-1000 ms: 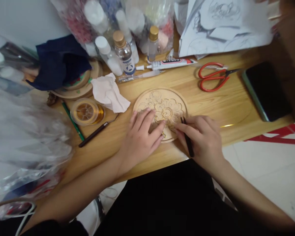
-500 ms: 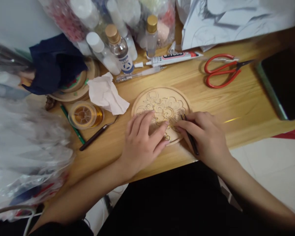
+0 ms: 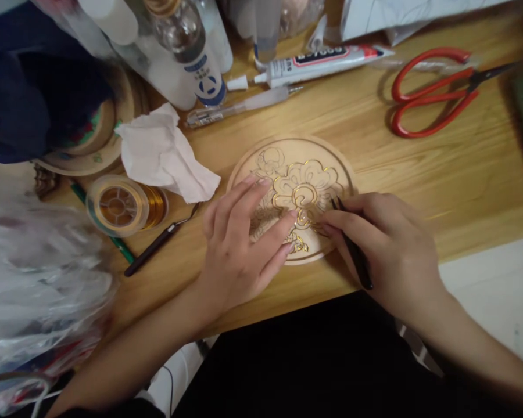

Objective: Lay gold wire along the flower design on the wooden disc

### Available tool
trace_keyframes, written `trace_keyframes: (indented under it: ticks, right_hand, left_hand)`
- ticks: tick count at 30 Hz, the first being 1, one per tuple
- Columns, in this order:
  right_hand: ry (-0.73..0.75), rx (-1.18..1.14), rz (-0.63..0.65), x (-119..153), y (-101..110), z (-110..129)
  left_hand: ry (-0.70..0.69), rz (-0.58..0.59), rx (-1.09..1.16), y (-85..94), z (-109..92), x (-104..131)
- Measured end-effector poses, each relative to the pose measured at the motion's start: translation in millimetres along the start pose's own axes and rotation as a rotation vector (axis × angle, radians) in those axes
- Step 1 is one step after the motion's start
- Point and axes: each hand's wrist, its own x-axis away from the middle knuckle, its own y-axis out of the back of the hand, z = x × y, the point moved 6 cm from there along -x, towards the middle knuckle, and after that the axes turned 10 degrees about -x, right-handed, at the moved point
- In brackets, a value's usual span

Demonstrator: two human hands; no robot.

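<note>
A round wooden plaque (image 3: 261, 150) lies on the table, drawn with a flower pattern whose lines partly carry gold wire (image 3: 305, 188). My left hand (image 3: 244, 238) rests on its left side with fingers spread, thumb and index fingertips beside the lower gold curls. Over the right edge, my right hand (image 3: 387, 249) is closed around black tweezers (image 3: 358, 260). Their tips point up and left, near the flower's right petals, and look slightly apart. Whether a piece of wire sits between them is too small to tell.
Left of the plaque are a crumpled tissue (image 3: 165, 154), a spool of gold wire (image 3: 126, 206), a dark-handled hooked tool (image 3: 154, 248) and a green pencil (image 3: 121, 247). Behind lie a pen (image 3: 244, 105), a glue tube (image 3: 318, 62), a bottle (image 3: 198, 64) and red-handled scissors (image 3: 436, 93).
The view has moved closer to the table, so things look larger. Both hands stay at the plaque, and the tweezers remain in my right hand.
</note>
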Motion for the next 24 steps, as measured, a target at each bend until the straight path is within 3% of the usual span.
trace_keyframes:
  ticks: [5,24]
  right_hand:
    - [-0.033,0.004,0.054,-1.7,1.4,2.8]
    - [-0.01,-0.003,0.045,-5.6,3.7,5.5]
  left_hand:
    - [-0.048,-0.023,0.047,-1.1,-3.5,-0.2]
    - [-0.071,0.054,0.044,-4.6,-4.5,-2.0]
